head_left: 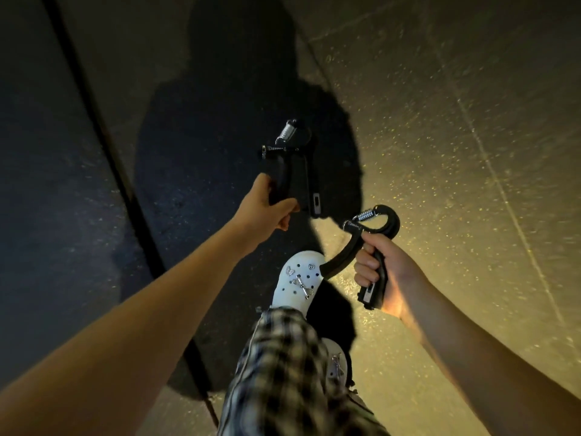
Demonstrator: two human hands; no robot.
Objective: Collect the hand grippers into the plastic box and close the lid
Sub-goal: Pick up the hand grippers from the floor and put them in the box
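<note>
My left hand grips the lower handles of a black hand gripper, held out over the floor with its silver spring pointing away from me. My right hand is curled round one handle of a second black hand gripper; its other handle curves down to the left toward my shoe and its spring sits at the top. No plastic box is in view.
I stand on a speckled stone floor lit yellow on the right, with my shadow across the middle. A dark groove runs diagonally on the left. My white clog and checked trouser leg are below the hands.
</note>
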